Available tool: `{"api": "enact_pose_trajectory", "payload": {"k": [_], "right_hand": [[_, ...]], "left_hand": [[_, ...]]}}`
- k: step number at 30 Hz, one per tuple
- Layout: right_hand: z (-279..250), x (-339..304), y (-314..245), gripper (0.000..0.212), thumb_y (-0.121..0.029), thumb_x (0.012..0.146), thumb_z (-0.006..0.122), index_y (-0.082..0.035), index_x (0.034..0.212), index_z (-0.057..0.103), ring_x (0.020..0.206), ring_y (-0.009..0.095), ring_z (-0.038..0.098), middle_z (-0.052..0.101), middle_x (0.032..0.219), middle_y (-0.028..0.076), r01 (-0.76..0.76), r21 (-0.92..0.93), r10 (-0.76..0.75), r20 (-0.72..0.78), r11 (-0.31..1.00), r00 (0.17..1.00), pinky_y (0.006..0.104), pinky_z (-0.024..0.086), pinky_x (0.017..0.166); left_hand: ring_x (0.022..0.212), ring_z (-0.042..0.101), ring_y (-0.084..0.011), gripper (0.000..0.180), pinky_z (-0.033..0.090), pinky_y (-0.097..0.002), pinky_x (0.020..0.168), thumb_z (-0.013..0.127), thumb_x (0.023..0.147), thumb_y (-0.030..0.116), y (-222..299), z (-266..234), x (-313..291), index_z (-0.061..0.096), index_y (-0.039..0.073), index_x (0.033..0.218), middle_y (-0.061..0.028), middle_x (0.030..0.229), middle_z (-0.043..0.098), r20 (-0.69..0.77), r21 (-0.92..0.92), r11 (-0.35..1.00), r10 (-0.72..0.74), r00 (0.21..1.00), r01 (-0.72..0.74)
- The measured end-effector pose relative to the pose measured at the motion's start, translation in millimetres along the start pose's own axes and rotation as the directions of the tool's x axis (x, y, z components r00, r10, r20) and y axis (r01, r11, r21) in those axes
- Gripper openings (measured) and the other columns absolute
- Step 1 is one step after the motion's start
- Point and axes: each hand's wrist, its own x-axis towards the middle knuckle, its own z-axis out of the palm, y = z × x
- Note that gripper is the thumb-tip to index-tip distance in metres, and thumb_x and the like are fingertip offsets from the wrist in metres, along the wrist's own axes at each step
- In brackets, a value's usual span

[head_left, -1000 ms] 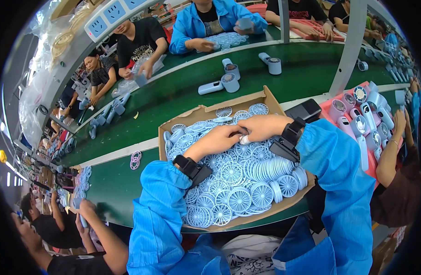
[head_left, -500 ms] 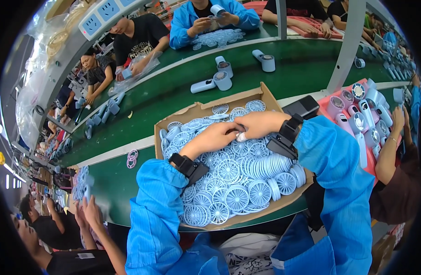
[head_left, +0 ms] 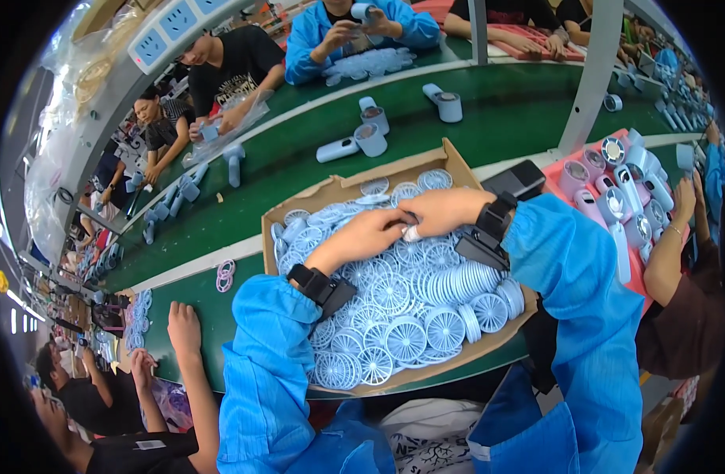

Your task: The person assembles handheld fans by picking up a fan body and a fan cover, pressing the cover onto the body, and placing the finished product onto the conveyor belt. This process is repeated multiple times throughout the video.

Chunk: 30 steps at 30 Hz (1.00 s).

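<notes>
My left hand (head_left: 370, 234) and my right hand (head_left: 445, 212) meet fingertip to fingertip above an open cardboard box (head_left: 458, 164). Their fingers are bent and pressed together; whatever may be between them is hidden. A white wrap (head_left: 410, 234) shows on a finger at the meeting point. Beneath both hands, round light-blue fan grilles (head_left: 390, 292) with thin spokes fill the box in a loose heap. Toward its right side, a row of grilles (head_left: 461, 284) stands nested on edge. Black straps with dark blocks circle both my wrists.
A green conveyor belt (head_left: 283, 170) beyond the box carries several light-blue handheld fans (head_left: 370, 141). Pink rings (head_left: 225, 275) lie left of the box. A pink tray (head_left: 566, 148) of fans and a black device (head_left: 520, 180) stand right. Co-workers sit around.
My hands stay together over the box. The view shifts slightly. At left, a co-worker's hand has come down onto the table, and another fan shows on the far belt.
</notes>
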Motion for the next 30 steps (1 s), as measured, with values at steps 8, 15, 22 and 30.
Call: {"api": "enact_pose_trajectory", "payload": {"k": [8,15,22,30], "right_hand": [[1,-3,-3,0.040,-0.041,0.080,0.063,-0.007,0.098,0.053,0.088,0.033,0.059,0.061,0.092,0.015,-0.011,-0.015,0.011,0.023,1.000,1.000,0.0418,0.045,0.073],[-3,2,-1,0.037,-0.039,0.082,0.063,-0.006,0.094,0.051,0.080,0.030,0.059,0.060,0.084,0.014,0.037,-0.048,-0.036,0.011,0.998,0.999,0.0413,0.044,0.067],[-12,5,4,0.038,-0.039,0.081,0.063,-0.006,0.096,0.052,0.082,0.031,0.059,0.060,0.086,0.014,0.020,-0.036,-0.020,0.007,0.999,1.000,0.0413,0.044,0.069],[-6,7,0,0.038,-0.039,0.081,0.063,-0.006,0.096,0.051,0.080,0.032,0.059,0.059,0.083,0.015,0.035,-0.050,-0.034,0.008,0.998,0.999,0.0421,0.044,0.068]], "left_hand": [[0.088,0.062,-0.0282,0.027,0.047,-0.0351,0.080,0.052,0.086,0.017,5,8,-3,0.061,0.009,0.111,-0.0138,0.098,0.064,-0.012,0.010,1.000,0.027,1.000,-0.027],[0.093,0.060,-0.0251,0.028,0.046,-0.0333,0.083,0.052,0.088,0.016,7,-1,-2,0.059,0.006,0.113,-0.0127,0.103,0.063,0.025,0.009,0.999,-0.034,0.999,0.034],[0.093,0.060,-0.0246,0.028,0.046,-0.0328,0.083,0.051,0.088,0.015,0,0,4,0.059,0.006,0.113,-0.0125,0.103,0.063,0.005,0.010,1.000,0.002,1.000,-0.002],[0.092,0.061,-0.0265,0.027,0.046,-0.0339,0.082,0.051,0.086,0.015,3,-3,1,0.060,0.006,0.111,-0.0140,0.101,0.064,0.024,0.021,0.999,-0.047,0.999,0.046]]}}
